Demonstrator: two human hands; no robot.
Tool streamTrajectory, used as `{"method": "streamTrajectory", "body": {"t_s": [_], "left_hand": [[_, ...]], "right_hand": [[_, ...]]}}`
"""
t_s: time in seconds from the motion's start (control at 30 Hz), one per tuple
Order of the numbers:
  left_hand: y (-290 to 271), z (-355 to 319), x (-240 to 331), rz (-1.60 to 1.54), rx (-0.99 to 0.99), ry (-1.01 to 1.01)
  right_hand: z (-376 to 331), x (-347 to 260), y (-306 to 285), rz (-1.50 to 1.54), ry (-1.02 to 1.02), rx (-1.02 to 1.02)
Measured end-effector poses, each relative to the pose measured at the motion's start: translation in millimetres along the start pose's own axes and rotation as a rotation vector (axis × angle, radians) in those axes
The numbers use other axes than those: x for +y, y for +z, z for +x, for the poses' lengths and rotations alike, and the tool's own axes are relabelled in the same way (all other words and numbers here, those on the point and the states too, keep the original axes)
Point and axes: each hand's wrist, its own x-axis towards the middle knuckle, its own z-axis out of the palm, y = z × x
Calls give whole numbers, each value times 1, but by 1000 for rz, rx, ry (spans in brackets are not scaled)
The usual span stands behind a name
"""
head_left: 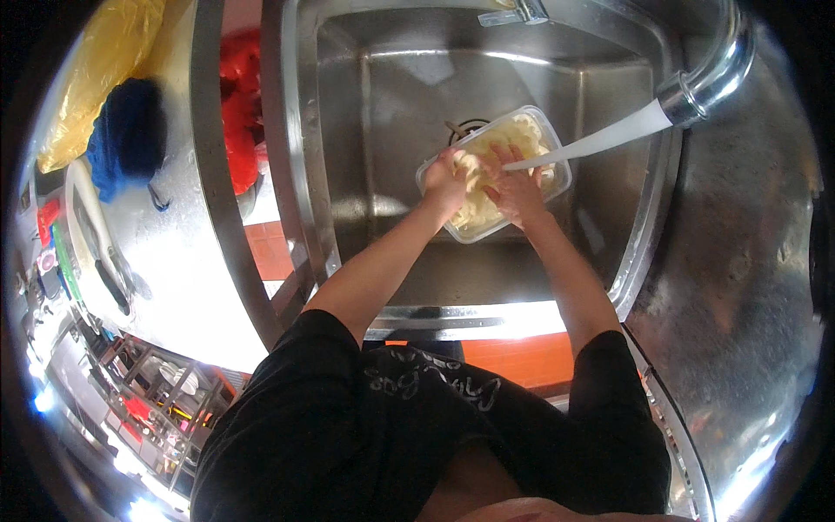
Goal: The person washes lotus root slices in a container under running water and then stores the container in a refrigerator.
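A clear rectangular plastic tub (557, 130) sits tilted across the sink basin, filled with soft, pale-yellow slices or pieces (522, 130) whose exact kind I cannot make out. My left hand (444, 186) reaches over the tub's left side, its fingers curled round some of the pale pieces. At the right side, my right hand (519, 193) lies on the contents with its fingers spread. A white stream of water (609, 139) runs slantwise from the chrome faucet (687, 96) into the tub, right by my right hand's fingers.
The steel sink basin (400, 278) surrounds the tub, with a drain (472, 126) just behind it. A second tap fitting (515, 14) is at the far rim. To the left, a white worktop (200, 270) carries a blue cloth (126, 139) and a yellow plastic bag (109, 70).
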Motion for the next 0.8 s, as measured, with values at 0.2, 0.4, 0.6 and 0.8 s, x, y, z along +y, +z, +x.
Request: {"method": "streamTrajectory", "body": {"t_s": [0.2, 0.4, 0.6, 0.8], "left_hand": [[-18, -11, -10, 251, -172, -99], [-21, -5, -7, 274, -82, 1], [-11, -1, -50, -193, -189, -97], [-34, -10, 11, -502, -82, -549]], "right_hand": [[34, 27, 56, 13, 110, 198], [30, 21, 26, 220, 153, 93], [23, 44, 4, 663, 451, 53], [16, 39, -4, 345, 502, 155]]}}
